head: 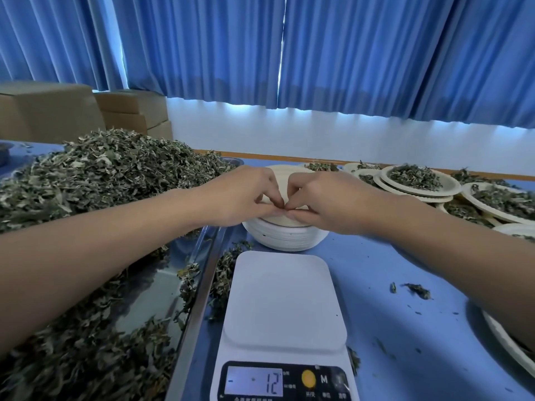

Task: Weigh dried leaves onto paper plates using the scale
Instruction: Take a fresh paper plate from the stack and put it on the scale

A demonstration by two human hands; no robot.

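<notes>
Behind the scale [285, 302]: plate stack [285, 237] on the blue table [405, 270].
Left hand [240, 195]: fingers curled, pinching the near rim of the top plate [279, 173].
Right hand [324, 198]: pinching the same rim, fingertips meeting the left's.
Scale: nearest the camera, display reads -12.
Leaves [101, 172]: heaped in tray [199, 287], left of scale.
Filled plates [417, 180]: far right, overlapping.

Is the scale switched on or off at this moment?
On. The display of the scale is lit and reads minus 12. Nothing lies on its white top.
</notes>
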